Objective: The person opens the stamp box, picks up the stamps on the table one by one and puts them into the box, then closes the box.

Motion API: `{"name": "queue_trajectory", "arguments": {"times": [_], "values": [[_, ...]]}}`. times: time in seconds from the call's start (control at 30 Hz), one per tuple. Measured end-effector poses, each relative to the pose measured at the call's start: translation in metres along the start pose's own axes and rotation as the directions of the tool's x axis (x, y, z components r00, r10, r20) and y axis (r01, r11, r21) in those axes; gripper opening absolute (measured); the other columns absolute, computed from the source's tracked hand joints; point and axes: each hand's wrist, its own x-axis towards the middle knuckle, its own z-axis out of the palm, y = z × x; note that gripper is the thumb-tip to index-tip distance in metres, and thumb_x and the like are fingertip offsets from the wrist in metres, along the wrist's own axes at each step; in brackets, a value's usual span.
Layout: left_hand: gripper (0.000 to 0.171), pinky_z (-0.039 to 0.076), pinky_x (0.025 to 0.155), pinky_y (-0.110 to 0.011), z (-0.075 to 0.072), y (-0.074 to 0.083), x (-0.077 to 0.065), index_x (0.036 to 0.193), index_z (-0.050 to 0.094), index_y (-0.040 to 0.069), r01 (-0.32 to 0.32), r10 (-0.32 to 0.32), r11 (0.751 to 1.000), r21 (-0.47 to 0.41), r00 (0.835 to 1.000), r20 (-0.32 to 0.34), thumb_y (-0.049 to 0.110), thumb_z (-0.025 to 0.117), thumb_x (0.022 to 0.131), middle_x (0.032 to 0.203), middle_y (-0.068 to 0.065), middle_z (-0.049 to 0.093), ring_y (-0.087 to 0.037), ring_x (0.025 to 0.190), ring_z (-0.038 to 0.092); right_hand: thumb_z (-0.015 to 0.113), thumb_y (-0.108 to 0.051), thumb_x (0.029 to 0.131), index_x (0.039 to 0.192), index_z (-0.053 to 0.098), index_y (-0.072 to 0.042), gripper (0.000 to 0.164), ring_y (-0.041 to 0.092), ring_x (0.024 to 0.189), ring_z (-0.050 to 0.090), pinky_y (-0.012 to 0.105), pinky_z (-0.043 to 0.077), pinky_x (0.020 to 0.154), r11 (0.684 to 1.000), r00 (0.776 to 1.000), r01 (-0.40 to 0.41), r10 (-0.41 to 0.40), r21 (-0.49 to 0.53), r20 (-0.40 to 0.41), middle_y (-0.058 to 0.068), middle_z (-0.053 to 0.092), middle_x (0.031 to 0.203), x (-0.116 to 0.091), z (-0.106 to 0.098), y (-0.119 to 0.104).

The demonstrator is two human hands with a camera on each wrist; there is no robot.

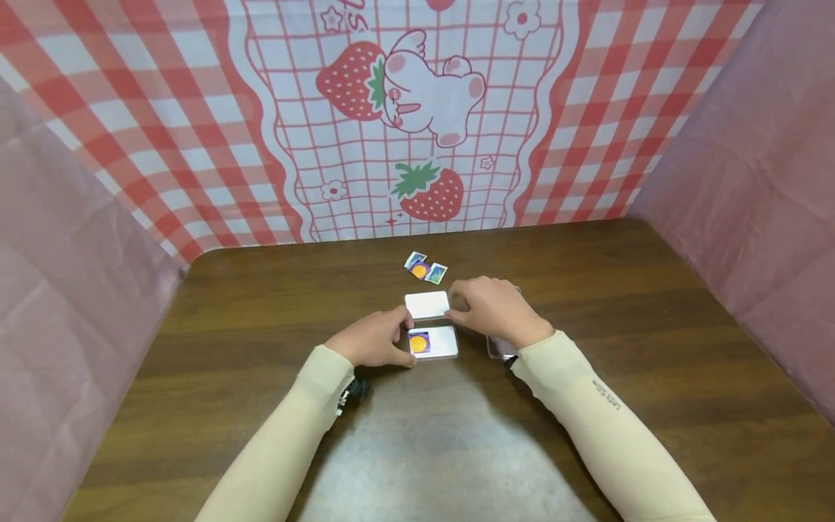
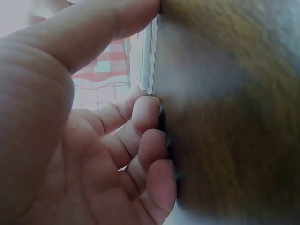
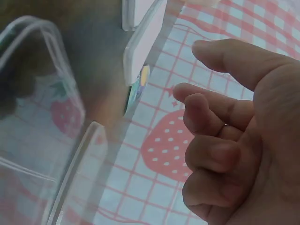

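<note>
My left hand [image 1: 375, 338] holds the left end of a flat white rectangular case [image 1: 443, 342] with a clear rim, thumb at the near corner and fingers at the far one. On that case's left half is a square picture of an orange [image 1: 420, 343] on purple. The left wrist view shows the case edge-on [image 2: 148, 56] between thumb and fingers. A second white case [image 1: 425, 305] lies just beyond. Beside its right end is my right hand [image 1: 492, 308]; in the right wrist view thumb and forefinger stand apart, the other fingers loosely curled, holding nothing.
Several small picture pieces [image 1: 436, 273] lie overlapping behind the white cases. A clear plastic case [image 1: 499, 348] lies partly under my right wrist, and another clear piece [image 3: 89, 164] shows in the right wrist view. A patterned cloth [image 1: 417, 181] hangs at the table's back edge.
</note>
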Motion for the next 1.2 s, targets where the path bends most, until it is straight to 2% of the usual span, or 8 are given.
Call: {"name": "queue_trajectory", "arguments": {"times": [0.2, 0.33, 0.43, 0.63, 0.83, 1.0, 1.2], "values": [[0.055, 0.049, 0.081, -0.036, -0.001, -0.002, 0.003, 0.121, 0.056, 0.016, -0.01, 0.01, 1.0, 0.008, 1.0, 0.007, 0.042, 0.086, 0.083, 0.095, -0.002, 0.061, -0.017, 0.086, 0.057, 0.075, -0.033, 0.094, 0.102, 0.075, -0.015, 0.02, 0.013, 0.068, 0.055, 0.036, 0.048, 0.063, 0.999, 0.998, -0.017, 0.021, 0.052, -0.065, -0.006, 0.062, 0.077, 0.008, 0.006, 0.013], [0.056, 0.049, 0.083, -0.038, -0.004, -0.003, 0.002, 0.122, 0.056, 0.016, 0.009, -0.009, 1.0, 0.021, 1.0, 0.002, 0.042, 0.086, 0.083, 0.097, -0.002, 0.061, -0.018, 0.089, 0.057, 0.074, -0.028, 0.094, 0.099, 0.073, -0.014, 0.016, 0.015, 0.071, 0.057, 0.039, 0.05, 0.066, 0.997, 0.989, -0.032, 0.041, 0.07, -0.143, -0.003, 0.063, 0.081, 0.028, 0.005, 0.019], [0.056, 0.049, 0.084, -0.038, -0.005, -0.004, 0.001, 0.122, 0.056, 0.016, 0.017, -0.017, 1.0, 0.025, 1.0, -0.004, 0.042, 0.085, 0.083, 0.097, -0.002, 0.061, -0.018, 0.09, 0.058, 0.073, -0.025, 0.094, 0.1, 0.072, -0.011, 0.015, 0.018, 0.074, 0.056, 0.04, 0.049, 0.068, 0.995, 0.984, -0.038, 0.053, 0.089, -0.171, 0.001, 0.064, 0.084, 0.045, 0.002, 0.019], [0.055, 0.05, 0.084, -0.038, -0.001, -0.006, 0.001, 0.122, 0.056, 0.017, 0.021, -0.021, 0.999, 0.03, 1.0, -0.013, 0.043, 0.084, 0.083, 0.097, -0.001, 0.062, -0.017, 0.09, 0.058, 0.071, -0.028, 0.097, 0.107, 0.073, -0.009, 0.022, 0.023, 0.083, 0.063, 0.043, 0.053, 0.074, 0.982, 0.978, -0.14, 0.156, 0.125, -0.136, 0.005, 0.068, 0.096, 0.073, 0.005, 0.012], [0.054, 0.049, 0.083, -0.038, 0.001, -0.004, 0.001, 0.123, 0.055, 0.018, 0.014, -0.013, 0.999, 0.037, 1.0, -0.028, 0.043, 0.083, 0.084, 0.096, 0.0, 0.062, -0.017, 0.091, 0.059, 0.074, -0.04, 0.095, 0.116, 0.071, -0.007, 0.039, 0.032, 0.096, 0.068, 0.05, 0.055, 0.083, 0.966, 0.967, -0.25, 0.252, 0.066, -0.026, 0.011, 0.07, 0.112, 0.093, 0.012, 0.005], [0.052, 0.049, 0.083, -0.036, 0.002, -0.003, 0.001, 0.122, 0.055, 0.019, 0.012, -0.011, 0.999, 0.039, 1.0, -0.027, 0.041, 0.083, 0.084, 0.095, 0.001, 0.061, -0.016, 0.091, 0.057, 0.077, -0.048, 0.089, 0.107, 0.072, -0.009, 0.043, 0.028, 0.088, 0.068, 0.048, 0.055, 0.079, 0.951, 0.952, -0.307, 0.305, 0.043, 0.032, 0.008, 0.072, 0.104, 0.105, 0.022, -0.002], [0.052, 0.048, 0.083, -0.036, 0.002, -0.002, 0.0, 0.122, 0.055, 0.018, 0.017, -0.017, 1.0, 0.02, 1.0, -0.022, 0.041, 0.083, 0.084, 0.096, 0.0, 0.061, -0.016, 0.091, 0.057, 0.08, -0.047, 0.087, 0.098, 0.067, -0.009, 0.042, 0.027, 0.086, 0.065, 0.048, 0.054, 0.078, 0.954, 0.953, -0.301, 0.301, -0.005, 0.023, 0.008, 0.068, 0.097, 0.112, 0.03, -0.008]]}}
